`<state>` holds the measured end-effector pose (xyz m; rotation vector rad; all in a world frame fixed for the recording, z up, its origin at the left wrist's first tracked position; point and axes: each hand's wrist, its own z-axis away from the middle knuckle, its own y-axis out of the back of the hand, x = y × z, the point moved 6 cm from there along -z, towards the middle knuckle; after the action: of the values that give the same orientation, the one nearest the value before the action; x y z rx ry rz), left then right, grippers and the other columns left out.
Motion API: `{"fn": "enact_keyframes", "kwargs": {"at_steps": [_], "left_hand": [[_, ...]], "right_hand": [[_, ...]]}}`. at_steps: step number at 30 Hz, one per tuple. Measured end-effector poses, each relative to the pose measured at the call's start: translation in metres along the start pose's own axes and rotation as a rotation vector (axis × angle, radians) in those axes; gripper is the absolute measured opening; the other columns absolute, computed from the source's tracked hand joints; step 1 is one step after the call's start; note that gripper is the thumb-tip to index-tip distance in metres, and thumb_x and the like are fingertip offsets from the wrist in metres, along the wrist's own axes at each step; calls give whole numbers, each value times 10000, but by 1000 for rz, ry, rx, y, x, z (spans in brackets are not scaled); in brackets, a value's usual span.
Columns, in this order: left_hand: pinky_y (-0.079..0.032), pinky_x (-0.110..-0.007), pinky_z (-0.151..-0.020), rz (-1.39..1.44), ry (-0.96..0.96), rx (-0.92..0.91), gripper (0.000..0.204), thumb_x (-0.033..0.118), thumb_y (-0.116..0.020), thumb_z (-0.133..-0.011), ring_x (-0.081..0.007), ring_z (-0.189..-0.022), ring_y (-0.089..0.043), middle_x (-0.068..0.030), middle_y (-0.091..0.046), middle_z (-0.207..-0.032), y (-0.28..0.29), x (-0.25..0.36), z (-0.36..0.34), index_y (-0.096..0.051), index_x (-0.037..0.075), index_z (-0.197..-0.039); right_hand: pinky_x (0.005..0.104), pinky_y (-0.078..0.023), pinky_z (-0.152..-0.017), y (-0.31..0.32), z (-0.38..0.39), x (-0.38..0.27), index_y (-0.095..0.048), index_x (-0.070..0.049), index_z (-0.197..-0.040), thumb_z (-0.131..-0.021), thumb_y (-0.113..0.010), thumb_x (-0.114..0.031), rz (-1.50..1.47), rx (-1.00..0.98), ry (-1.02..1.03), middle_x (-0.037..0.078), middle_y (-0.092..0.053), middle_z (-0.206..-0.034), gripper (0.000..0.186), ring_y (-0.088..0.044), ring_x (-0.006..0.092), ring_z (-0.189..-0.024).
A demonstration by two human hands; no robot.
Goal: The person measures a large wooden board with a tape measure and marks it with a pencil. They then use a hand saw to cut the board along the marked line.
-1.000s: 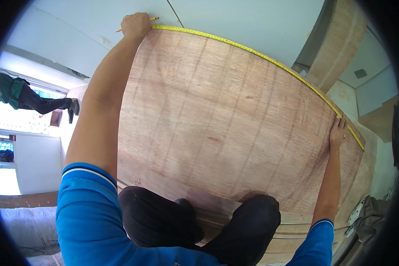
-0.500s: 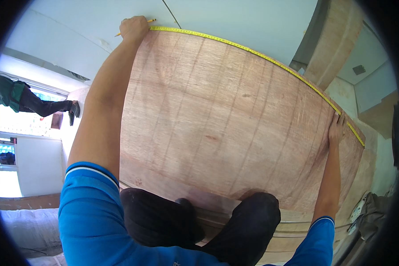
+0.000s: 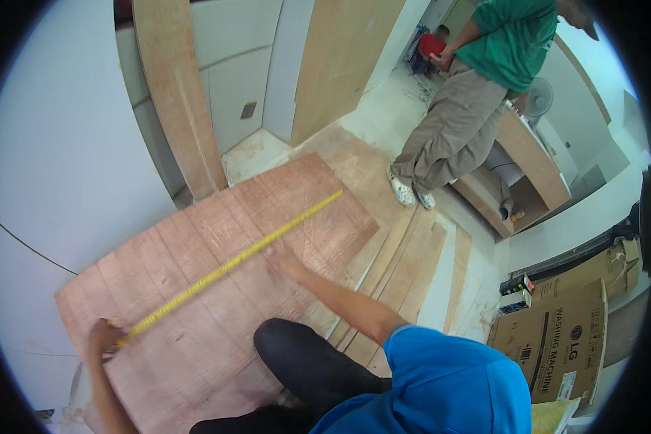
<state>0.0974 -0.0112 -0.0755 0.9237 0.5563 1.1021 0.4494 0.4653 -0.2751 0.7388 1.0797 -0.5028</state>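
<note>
A yellow tape measure (image 3: 228, 267) lies stretched diagonally across a reddish-brown plywood sheet (image 3: 188, 239). My left hand (image 3: 106, 338) is closed on the tape measure at its near left end, over the sheet's left part; the fingers are partly hidden and the case is hard to make out. My right hand (image 3: 286, 262), slightly blurred, reaches over the board with its fingers extended at the near edge of the blade, around mid-length. Beyond it, the blade's free end lies near the sheet's far right side.
A person (image 3: 470, 108) in a green shirt stands beyond the sheet; another in red (image 3: 430, 50) is farther back. Long wooden strips (image 3: 390, 267) lie right of the sheet. A cardboard box (image 3: 557, 340) stands at right, a leaning plank (image 3: 177, 94) at the back.
The view has swung right. The tape has moved from the sheet's far edge onto its middle, and my right hand has left the blade's far end. The pencil by my left hand no longer shows clearly.
</note>
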Motion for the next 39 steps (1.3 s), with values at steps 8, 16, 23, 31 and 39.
{"fn": "enact_keyframes", "kwargs": {"at_steps": [8, 16, 23, 31, 39], "left_hand": [[-569, -499, -942, 92, -127, -20, 790, 685, -787, -778, -391, -1104, -716, -240, -745, -1160, -67, 72, 187, -722, 0, -1166], [-568, -495, -853, 465, -56, -519, 846, 804, -701, -788, -393, -955, -738, -221, -768, -1016, -21, 44, 519, -788, -4, -1022], [-569, -344, -699, 1390, 76, -392, 550, 565, -784, -883, -189, -837, -716, -82, -756, -905, -49, 65, 726, -789, 45, -1061], [-544, -372, -833, 1543, 322, -113, 640, 649, -705, -926, -200, -959, -673, -84, -737, -1035, 0, 62, 758, -746, 36, -1105], [-570, -522, -828, 1887, 809, 0, 595, 645, -685, -939, -260, -1041, -680, -98, -725, -1064, -96, -43, 827, -747, 85, -1128]], "right_hand": [[564, -388, -1161, -16, 255, -96, -158, -142, -1673, -995, -608, -634, -495, -271, -652, 202, -254, -1676, 951, -407, 412, -1452], [428, -305, -1245, 195, 491, -231, -415, 31, -1566, -1035, -543, -602, 36, -940, -820, 230, -450, -1602, 836, -419, 363, -1486], [466, -269, -1243, 260, 490, -346, -280, -51, -1642, -1043, -520, -608, 261, -913, -524, 187, -389, -1647, 853, -338, 334, -1533], [445, -446, -1044, 95, 512, -450, -359, -75, -1616, -1015, -583, -517, 683, -1460, -381, 138, -572, -1461, 779, -538, 288, -1336], [407, -512, -952, -48, 553, -459, -556, -45, -1411, -1035, -596, -390, 748, -1521, -288, 127, -684, -1254, 512, -642, 262, -1150]]}}
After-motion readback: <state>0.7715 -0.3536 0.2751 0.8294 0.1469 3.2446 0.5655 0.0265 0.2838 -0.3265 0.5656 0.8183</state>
